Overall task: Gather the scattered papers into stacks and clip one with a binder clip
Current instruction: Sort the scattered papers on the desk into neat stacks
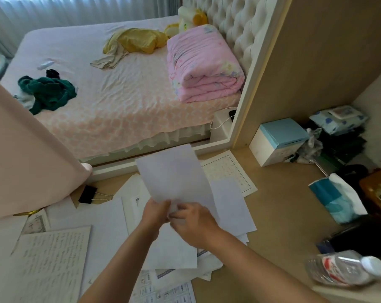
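Blank sheet stands above left grip and right grip, both pinching it.

bed: folded pink quilt by headboard, yellow cloth, green garment, plush toy | tabletop, right side: blue-lidded white box, wipes pack, tissue pack, clear plastic bottle lying on its side

The beige desk bears scattered papers, a binder clip, tissues and a bottle.
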### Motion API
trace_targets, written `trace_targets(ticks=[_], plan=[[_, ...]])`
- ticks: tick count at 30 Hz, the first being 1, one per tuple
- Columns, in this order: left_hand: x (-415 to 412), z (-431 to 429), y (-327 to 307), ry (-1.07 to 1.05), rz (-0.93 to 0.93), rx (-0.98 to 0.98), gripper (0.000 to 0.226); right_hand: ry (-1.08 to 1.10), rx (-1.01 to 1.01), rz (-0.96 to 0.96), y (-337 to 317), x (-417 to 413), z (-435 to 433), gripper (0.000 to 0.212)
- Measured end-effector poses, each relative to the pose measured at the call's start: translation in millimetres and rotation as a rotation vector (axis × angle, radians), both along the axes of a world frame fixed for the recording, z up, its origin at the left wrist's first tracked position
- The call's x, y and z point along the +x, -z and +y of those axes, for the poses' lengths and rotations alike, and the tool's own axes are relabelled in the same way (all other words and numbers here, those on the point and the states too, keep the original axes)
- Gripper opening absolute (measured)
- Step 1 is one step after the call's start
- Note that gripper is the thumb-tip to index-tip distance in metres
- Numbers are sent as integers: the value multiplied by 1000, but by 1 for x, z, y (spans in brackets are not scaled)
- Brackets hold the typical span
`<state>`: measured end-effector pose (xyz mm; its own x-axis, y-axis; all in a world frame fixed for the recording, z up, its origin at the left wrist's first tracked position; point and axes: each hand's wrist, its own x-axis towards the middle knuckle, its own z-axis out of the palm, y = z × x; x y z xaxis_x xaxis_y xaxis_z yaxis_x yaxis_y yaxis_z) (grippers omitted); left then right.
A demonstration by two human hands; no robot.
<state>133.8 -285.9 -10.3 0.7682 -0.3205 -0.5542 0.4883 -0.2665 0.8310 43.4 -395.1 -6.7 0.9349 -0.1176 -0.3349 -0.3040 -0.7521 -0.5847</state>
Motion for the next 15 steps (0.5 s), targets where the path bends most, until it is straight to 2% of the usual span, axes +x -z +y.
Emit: trace_targets(ticks=[2,5,10,15], plan=[[3,23,15,-31,-66,171,21,2,109,166,13,2,6,46],[10,62,39,2,-56,348,28,221,193,230,35,2,-6,45],[13,98,62,110,-118,585,42,426,7,312,65,-5,-45,40],[15,87,72,267,-256,694,50,284,-203,295,73,4,-89,52]])
